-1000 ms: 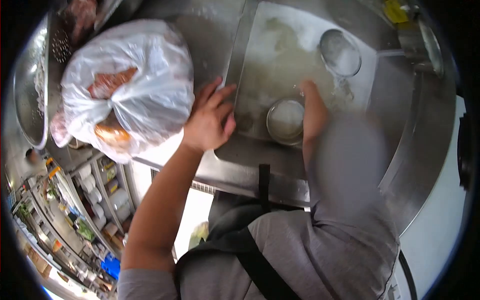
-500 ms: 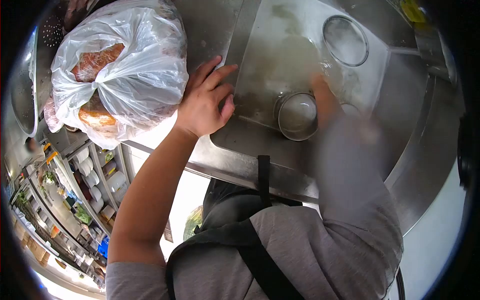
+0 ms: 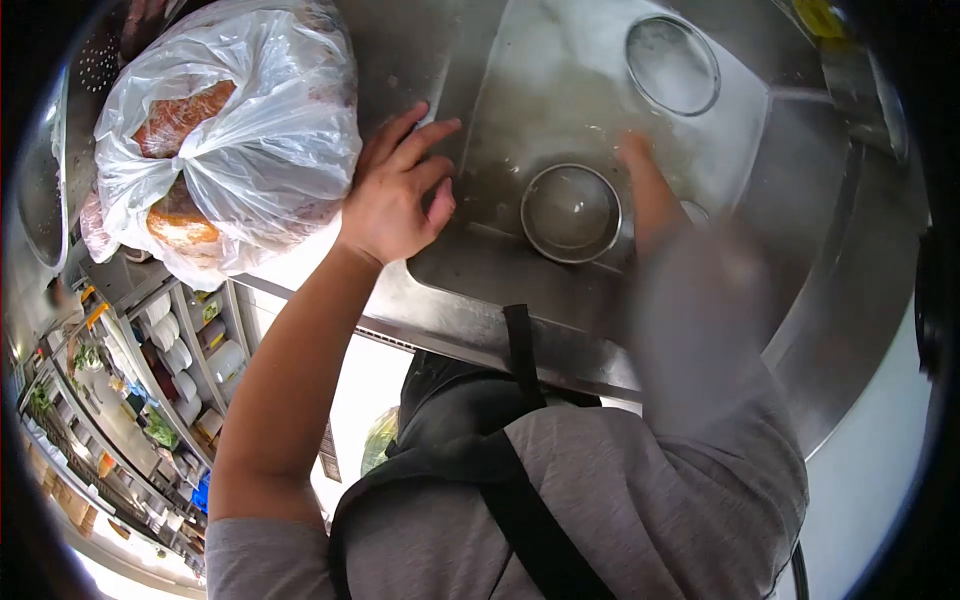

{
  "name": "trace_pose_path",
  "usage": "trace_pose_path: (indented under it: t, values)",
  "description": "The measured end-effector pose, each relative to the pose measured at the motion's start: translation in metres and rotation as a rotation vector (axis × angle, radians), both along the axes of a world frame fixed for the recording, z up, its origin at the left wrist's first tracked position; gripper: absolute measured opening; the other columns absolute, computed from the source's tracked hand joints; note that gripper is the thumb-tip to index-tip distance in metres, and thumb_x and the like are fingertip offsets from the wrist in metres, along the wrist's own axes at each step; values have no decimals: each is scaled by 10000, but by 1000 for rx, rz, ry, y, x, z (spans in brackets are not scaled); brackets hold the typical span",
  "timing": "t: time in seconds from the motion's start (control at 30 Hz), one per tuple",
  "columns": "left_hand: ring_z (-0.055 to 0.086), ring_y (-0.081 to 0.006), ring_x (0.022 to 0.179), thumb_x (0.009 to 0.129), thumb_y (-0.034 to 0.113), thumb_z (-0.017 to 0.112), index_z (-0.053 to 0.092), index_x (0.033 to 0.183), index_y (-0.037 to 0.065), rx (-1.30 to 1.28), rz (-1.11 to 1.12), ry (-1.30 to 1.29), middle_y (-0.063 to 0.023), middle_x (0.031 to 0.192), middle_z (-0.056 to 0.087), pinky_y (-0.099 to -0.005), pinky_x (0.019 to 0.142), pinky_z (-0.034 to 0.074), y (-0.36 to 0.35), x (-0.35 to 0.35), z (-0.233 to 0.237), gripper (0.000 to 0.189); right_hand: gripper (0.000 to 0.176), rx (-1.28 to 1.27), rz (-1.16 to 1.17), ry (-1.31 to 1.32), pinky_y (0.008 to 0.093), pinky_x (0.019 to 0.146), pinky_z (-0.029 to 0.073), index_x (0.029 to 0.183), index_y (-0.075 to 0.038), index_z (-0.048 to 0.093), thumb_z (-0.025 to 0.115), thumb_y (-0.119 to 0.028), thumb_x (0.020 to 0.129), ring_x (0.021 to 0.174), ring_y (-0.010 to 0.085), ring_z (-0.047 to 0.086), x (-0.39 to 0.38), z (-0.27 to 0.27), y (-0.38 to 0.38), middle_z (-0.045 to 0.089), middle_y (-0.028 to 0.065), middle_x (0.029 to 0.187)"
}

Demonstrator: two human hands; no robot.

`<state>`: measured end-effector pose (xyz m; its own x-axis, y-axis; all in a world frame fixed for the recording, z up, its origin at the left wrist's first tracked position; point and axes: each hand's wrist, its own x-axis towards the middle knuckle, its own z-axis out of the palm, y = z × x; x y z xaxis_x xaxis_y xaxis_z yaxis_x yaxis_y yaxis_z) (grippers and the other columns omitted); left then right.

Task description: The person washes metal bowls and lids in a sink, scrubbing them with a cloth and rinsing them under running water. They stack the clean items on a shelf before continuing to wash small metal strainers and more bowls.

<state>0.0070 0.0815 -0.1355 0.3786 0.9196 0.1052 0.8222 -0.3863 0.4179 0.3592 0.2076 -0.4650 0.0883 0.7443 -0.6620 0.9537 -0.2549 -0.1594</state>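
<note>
My left hand (image 3: 398, 190) rests with its fingers spread on the sink's metal left edge, close beside a knotted clear plastic bag (image 3: 265, 140) with brownish contents. It holds nothing. My right hand (image 3: 640, 160) reaches down into cloudy water in the metal sink (image 3: 790, 180). Its fingers are hidden or blurred, and the forearm is smeared. Just left of it, a round metal bowl (image 3: 570, 213) sits in the water. A second round item with a metal rim (image 3: 673, 65) lies farther back, toward the right. Part of another pale round thing (image 3: 694, 212) shows behind my right wrist.
A perforated metal container (image 3: 98, 65) stands at the far left, behind the bag. Shelves with stacked white dishes (image 3: 180, 355) are below left. Something yellow (image 3: 820, 18) is at the top right. The sink's front edge (image 3: 570, 345) runs close to my body.
The whole view has shifted slightly, moving the scene up and left. The metal bowl has drifted a little left, away from my right hand. My left hand keeps its place beside the bag.
</note>
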Motion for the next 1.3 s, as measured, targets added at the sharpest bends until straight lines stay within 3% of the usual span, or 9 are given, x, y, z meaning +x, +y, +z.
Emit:
trace_pose_path:
  t: [0.07, 0.17, 0.33, 0.63, 0.87, 0.93, 1.03, 1.1, 1.3]
  values:
    - [406, -362, 1311, 730, 92, 623, 671, 836, 78, 18, -8, 7, -63, 1304, 555, -461, 1049, 353, 0, -1, 0, 118, 214, 251, 415, -145, 434, 754, 527, 955, -39, 663, 544, -200, 882, 868, 353, 670, 6, 9, 1, 673, 188, 1022]
    - [416, -368, 1302, 776, 82, 616, 665, 835, 63, 31, -28, -4, -73, 1296, 563, -447, 1050, 357, -1, 0, 2, 79, 210, 564, 40, 100, 504, 829, 488, 943, -88, 709, 539, -195, 884, 919, 351, 659, 0, 84, -20, 686, 185, 883]
    - [426, -363, 1293, 885, 100, 582, 637, 844, 17, 75, -17, -8, -91, 1267, 581, -431, 1053, 359, -3, 2, 0, 108, 176, 310, 185, -3, 563, 927, 395, 986, -161, 708, 596, -244, 879, 1110, 276, 580, 34, 206, -77, 658, 86, 1069]
    - [524, -340, 859, 931, 173, 572, 599, 840, 2, 284, 11, -1, -146, 926, 555, -430, 776, 414, -18, 2, -2, 196, 268, 663, 170, -198, 552, 1008, 343, 1123, -195, 668, 631, -181, 858, 1249, 260, 462, 106, 320, -228, 504, 46, 1347]
    - [588, -317, 863, 915, 169, 586, 606, 976, 49, -13, 99, -10, -171, 1036, 593, -440, 817, 426, -32, -6, 0, 136, 352, 787, -48, -253, 521, 1016, 344, 1197, -180, 614, 648, -212, 848, 1222, 277, 486, 113, 350, -302, 496, 72, 1340]
    - [551, -344, 1108, 896, 181, 605, 597, 1172, 116, 79, -67, -436, -187, 1245, 545, -480, 958, 395, -47, 1, 28, 284, 356, 817, -62, -253, 516, 1016, 345, 1198, -169, 610, 649, -226, 849, 1221, 278, 485, 108, 347, -320, 498, 80, 1335]
    - [363, -387, 1336, 862, 205, 642, 537, 1324, 229, 307, -86, -78, -181, 1441, 395, -575, 1073, 270, -91, 13, 69, 474, 359, 907, -75, -263, 511, 1015, 346, 1194, -146, 607, 646, -256, 854, 1221, 281, 485, 100, 342, -336, 502, 92, 1328]
    - [166, -414, 1428, 827, 194, 683, 540, 1330, 300, 172, -278, -35, -141, 1550, 229, -647, 1095, 145, -113, 12, 82, 533, 359, 975, -77, -279, 511, 1014, 346, 1188, -133, 607, 642, -272, 859, 1221, 282, 486, 100, 337, -342, 503, 96, 1325]
    - [152, -385, 1436, 693, 283, 770, 651, 1178, 379, -193, -893, -97, -19, 1545, 274, -649, 1120, 104, -162, 51, 124, 508, 388, 979, -193, -295, 513, 1037, 315, 1203, -129, 593, 633, -318, 866, 1254, 312, 452, 96, 323, -348, 488, 123, 1341]
